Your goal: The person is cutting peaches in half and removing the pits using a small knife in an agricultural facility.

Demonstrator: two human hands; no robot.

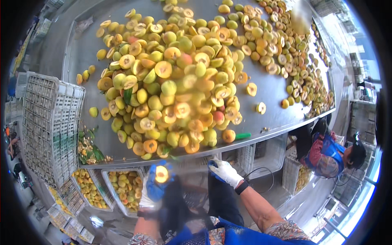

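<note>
My left hand (157,183), in a white glove with a blue palm, holds a yellow peach half (161,174) just below the metal table's front edge, its cut face up. To the right, at the same edge, my right hand (227,171) wears a matching glove. Its fingers are curled; whatever they grip is hidden. Beyond both hands, a large heap of halved yellow-green peaches (163,69) covers the middle of the metal table (261,126). A green handle-shaped object (243,136) lies near the front edge, beside a single peach (228,136).
More halves (281,53) spread along the right side. Pits and leaves (90,149) lie at the front-left corner. White crates (53,122) are stacked at left; fruit-filled crates (124,188) and another crate (267,153) stand under the edge. A co-worker (330,155) sits at right.
</note>
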